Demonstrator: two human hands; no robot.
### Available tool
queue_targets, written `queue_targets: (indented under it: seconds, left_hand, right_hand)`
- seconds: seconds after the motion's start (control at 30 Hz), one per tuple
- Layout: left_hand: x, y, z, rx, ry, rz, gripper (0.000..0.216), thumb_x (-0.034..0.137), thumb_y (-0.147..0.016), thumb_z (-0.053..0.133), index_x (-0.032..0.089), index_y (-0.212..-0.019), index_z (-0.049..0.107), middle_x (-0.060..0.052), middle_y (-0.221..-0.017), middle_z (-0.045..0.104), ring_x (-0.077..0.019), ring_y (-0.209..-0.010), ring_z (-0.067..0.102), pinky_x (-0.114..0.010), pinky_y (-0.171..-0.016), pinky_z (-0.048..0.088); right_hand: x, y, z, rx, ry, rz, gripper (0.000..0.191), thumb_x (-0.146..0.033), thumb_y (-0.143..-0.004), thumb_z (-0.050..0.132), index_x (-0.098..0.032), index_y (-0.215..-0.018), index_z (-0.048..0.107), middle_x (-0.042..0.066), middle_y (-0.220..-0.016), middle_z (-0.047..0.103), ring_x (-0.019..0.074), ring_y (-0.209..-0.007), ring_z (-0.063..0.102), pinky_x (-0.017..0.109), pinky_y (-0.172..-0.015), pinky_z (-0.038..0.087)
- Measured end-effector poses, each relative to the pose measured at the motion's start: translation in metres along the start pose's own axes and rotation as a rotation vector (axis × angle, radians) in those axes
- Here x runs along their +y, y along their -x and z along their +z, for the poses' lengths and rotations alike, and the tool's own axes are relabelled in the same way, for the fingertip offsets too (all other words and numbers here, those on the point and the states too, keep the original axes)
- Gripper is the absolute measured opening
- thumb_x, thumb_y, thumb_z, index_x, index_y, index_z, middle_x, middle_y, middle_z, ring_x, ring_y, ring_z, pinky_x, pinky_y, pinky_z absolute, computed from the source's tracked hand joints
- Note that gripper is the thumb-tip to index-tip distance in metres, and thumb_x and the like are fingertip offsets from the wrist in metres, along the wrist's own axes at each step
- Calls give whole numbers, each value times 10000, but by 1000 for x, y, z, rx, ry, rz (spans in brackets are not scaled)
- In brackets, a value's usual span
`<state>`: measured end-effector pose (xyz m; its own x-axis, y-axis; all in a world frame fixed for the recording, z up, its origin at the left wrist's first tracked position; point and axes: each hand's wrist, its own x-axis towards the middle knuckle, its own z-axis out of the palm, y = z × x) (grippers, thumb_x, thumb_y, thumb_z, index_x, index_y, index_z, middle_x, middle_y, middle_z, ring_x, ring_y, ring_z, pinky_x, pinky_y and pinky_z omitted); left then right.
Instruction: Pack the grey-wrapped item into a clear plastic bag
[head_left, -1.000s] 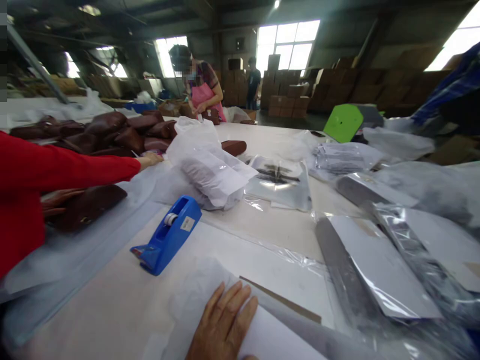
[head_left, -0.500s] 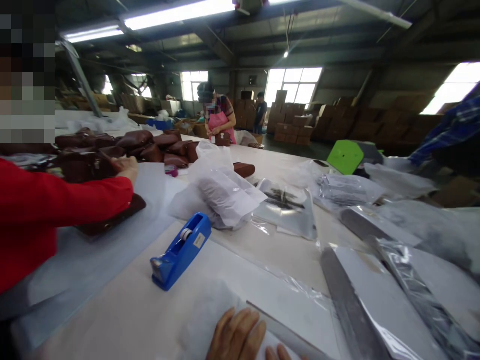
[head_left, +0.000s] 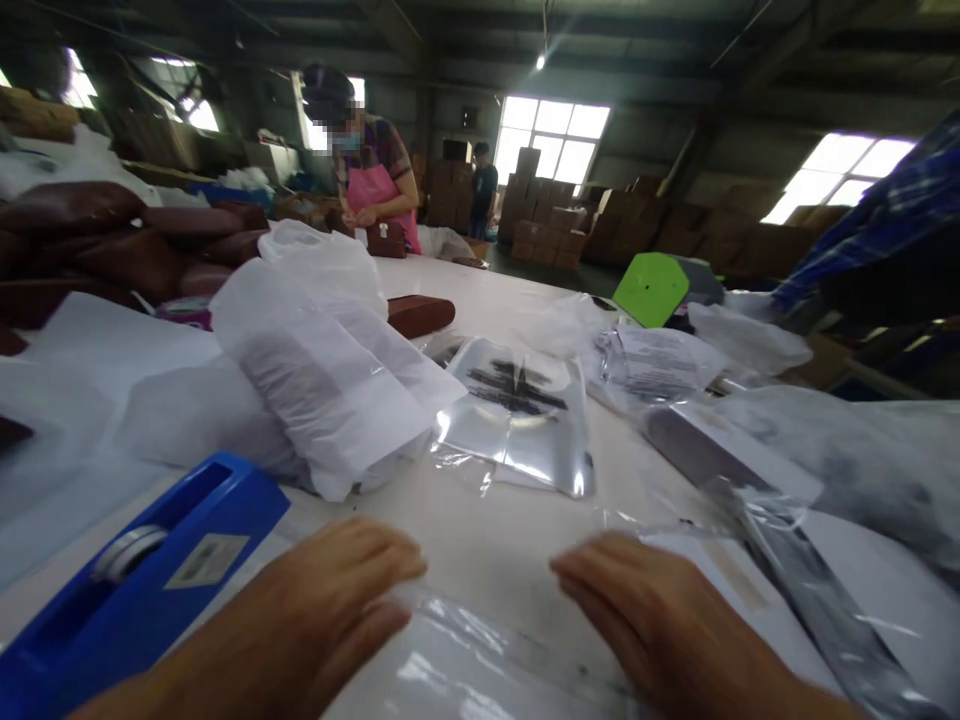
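Observation:
My left hand (head_left: 300, 625) and my right hand (head_left: 667, 620) both reach forward over the white table (head_left: 495, 290), palms down, fingers close together. Between and under them lies a clear plastic bag (head_left: 465, 665) with a white sheet inside; both hands rest on it. A blue tape dispenser (head_left: 135, 585) sits just left of my left hand. Ahead lie a stack of white bags (head_left: 322, 370) and a clear printed bag (head_left: 517, 410).
Brown leather pouches (head_left: 112, 240) are piled at the far left, one more (head_left: 416, 312) behind the white bags. Clear bags (head_left: 750, 470) cover the right side. A green object (head_left: 651, 288) stands at the back. A person in a pink apron (head_left: 371, 180) works at the far end.
The view has moved forward and down, close to the table. My right hand has come into view beside my left hand. The co-worker's red sleeve at the left is out of sight.

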<state>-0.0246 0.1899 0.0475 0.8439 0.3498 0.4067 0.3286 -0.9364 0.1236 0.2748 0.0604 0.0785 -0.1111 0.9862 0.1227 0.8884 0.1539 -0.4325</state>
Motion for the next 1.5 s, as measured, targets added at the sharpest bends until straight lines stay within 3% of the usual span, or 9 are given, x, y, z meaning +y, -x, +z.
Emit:
queue_targets:
  seconds: [0.17, 0.33, 0.53, 0.7, 0.9, 1.03, 1.13, 1.33, 1.5]
  left_hand:
    - [-44, -102, 81, -143, -223, -25, 545, -3, -869, 310, 19, -1389, 472, -226, -1470, 479, -284, -1376, 460, -434, -1099, 433]
    - [-75, -132, 132, -243, -262, -85, 401, -42, -857, 357, -13, -1182, 590, -295, -1260, 615, -324, -1194, 607, -460, -982, 480]
    - [-88, -138, 104, -283, -188, -29, 258, 24, -950, 387, 101, -851, 613, -129, -868, 690, -230, -829, 655, -328, -790, 488]
    - [-72, -134, 82, -281, -126, -5, 147, 140, -979, 482, 130, -889, 598, -82, -914, 672, -211, -853, 628, -298, -793, 456]
    - [-59, -115, 71, -289, 1, -52, 244, 61, -969, 416, 164, -813, 574, -23, -806, 677, -166, -726, 640, -261, -678, 442]
    - [-47, -102, 72, -343, -20, -168, 65, 168, -876, 649, 162, -891, 586, -72, -913, 688, -242, -854, 652, -315, -732, 461]
    - [-34, -88, 66, -385, 158, -190, 388, 342, -719, 840, 183, -971, 593, -44, -998, 672, -249, -923, 638, -309, -766, 463]
    - [-7, -56, 53, -400, 324, -158, 294, 313, -1008, 469, 194, -794, 633, -9, -837, 676, -188, -803, 652, -276, -708, 430]
    - [6, -45, 55, -303, 208, -224, 149, 166, -927, 551, 201, -806, 632, 9, -813, 673, -174, -756, 642, -267, -646, 410]
  right_hand:
    - [38, -123, 31, -212, 554, 123, 309, -96, -880, 459, -110, -1125, 647, 157, -1071, 705, 272, -1022, 655, 365, -890, 511]
    - [38, -139, 68, -238, 643, 168, 384, 15, -877, 334, -38, -1115, 631, 217, -1091, 685, 280, -1001, 671, 342, -831, 522]
    - [43, -137, 57, -251, 624, 150, 321, -57, -928, 368, -118, -1027, 667, 151, -1018, 726, 260, -923, 699, 325, -765, 519]
    - [53, -146, 36, -235, 595, 169, 209, -236, -937, 524, -134, -959, 705, 167, -954, 744, 297, -899, 706, 336, -717, 482]
    - [46, -131, 25, -339, 495, 169, 246, -256, -934, 531, -203, -816, 740, 72, -788, 746, 184, -737, 680, 260, -609, 373]
    - [28, -115, 31, -320, 461, 196, 97, -274, -860, 656, -211, -836, 726, 58, -808, 745, 195, -750, 672, 267, -582, 317]
    - [11, -100, 40, -295, 446, 196, 116, -317, -816, 727, -212, -854, 698, 43, -857, 746, 203, -782, 672, 270, -582, 298]
    - [-27, -66, 59, -370, 359, 144, 245, -436, -820, 738, -212, -899, 679, 37, -929, 752, 224, -826, 683, 287, -621, 324]
    - [-33, -55, 62, -303, 243, 237, 283, -459, -937, 564, -216, -821, 651, 18, -833, 741, 193, -767, 680, 283, -583, 306]
